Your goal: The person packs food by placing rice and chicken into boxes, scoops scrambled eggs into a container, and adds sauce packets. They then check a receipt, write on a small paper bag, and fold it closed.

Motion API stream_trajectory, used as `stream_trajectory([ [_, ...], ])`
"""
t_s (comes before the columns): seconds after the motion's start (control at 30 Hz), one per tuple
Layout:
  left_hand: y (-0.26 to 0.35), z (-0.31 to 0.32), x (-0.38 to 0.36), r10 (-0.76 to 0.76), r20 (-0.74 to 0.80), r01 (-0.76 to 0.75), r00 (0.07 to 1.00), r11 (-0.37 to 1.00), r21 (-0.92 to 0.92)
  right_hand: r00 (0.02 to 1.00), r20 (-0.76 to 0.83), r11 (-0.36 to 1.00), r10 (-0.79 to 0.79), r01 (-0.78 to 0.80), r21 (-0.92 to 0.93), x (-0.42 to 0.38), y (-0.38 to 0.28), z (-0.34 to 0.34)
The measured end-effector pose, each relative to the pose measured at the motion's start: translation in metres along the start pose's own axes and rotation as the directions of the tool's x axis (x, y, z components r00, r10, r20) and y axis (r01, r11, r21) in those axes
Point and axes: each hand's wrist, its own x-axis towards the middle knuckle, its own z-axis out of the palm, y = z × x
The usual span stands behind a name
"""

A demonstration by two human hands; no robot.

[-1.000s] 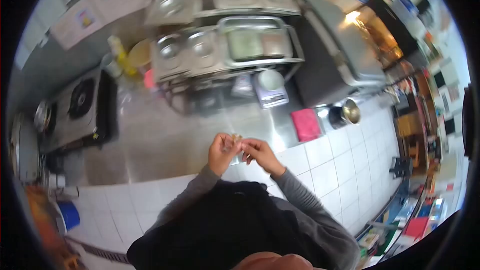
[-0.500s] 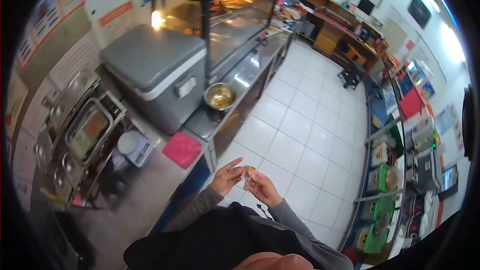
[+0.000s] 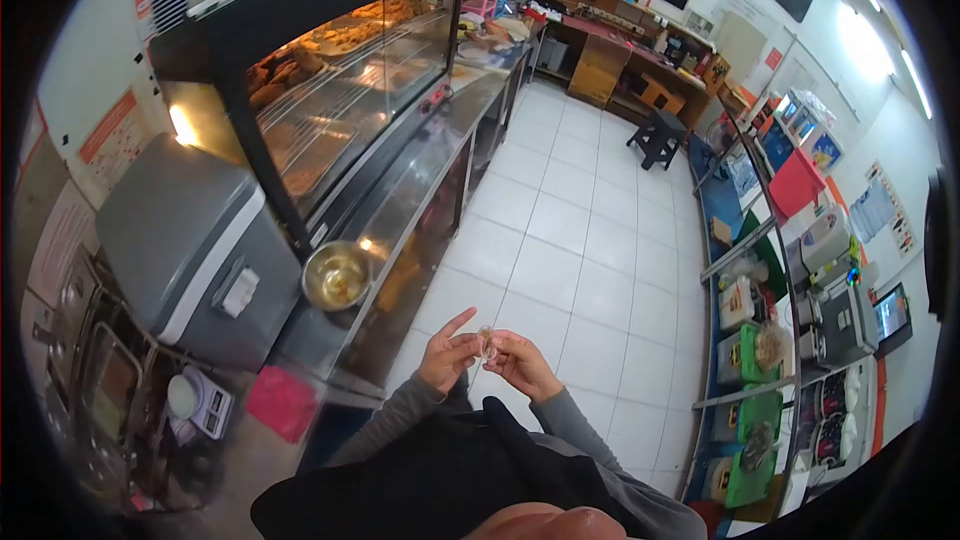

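Note:
My left hand [image 3: 448,352] and my right hand [image 3: 523,362] meet in front of my body, above the tiled floor. Between their fingertips they pinch a small clear plastic piece [image 3: 487,343], whose exact kind is too small to tell. The left index finger points up, away from the piece. To the left of the hands, a metal bowl [image 3: 337,276] with something yellowish in it stands on the steel counter's edge. A pink cloth [image 3: 283,403] lies nearer to me on the counter.
A glass food warmer [image 3: 350,70] with fried food stands on the left counter, beside a grey cooler [image 3: 190,240] and a small scale [image 3: 210,405]. A black stool [image 3: 658,137] stands further back on the floor. Shelves with green baskets [image 3: 757,420] line the right.
The view has moved forward and turned, so the warmer, cooler, bowl and pink cloth appear further left. Both hands still hold the clear piece together.

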Motion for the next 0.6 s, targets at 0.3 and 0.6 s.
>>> stream_trajectory([
  [0.3,0.03,0.063,0.224,0.275,0.231,-0.318,0.933,0.334,0.887,0.632,0.037,0.216,-0.774,0.318,-0.923,0.096,-0.14,-0.07],
  [0.6,0.039,0.134,0.429,0.134,0.545,-0.561,0.828,0.18,0.808,0.659,-0.051,0.421,-0.75,0.417,-0.806,0.173,-0.261,-0.183],
])
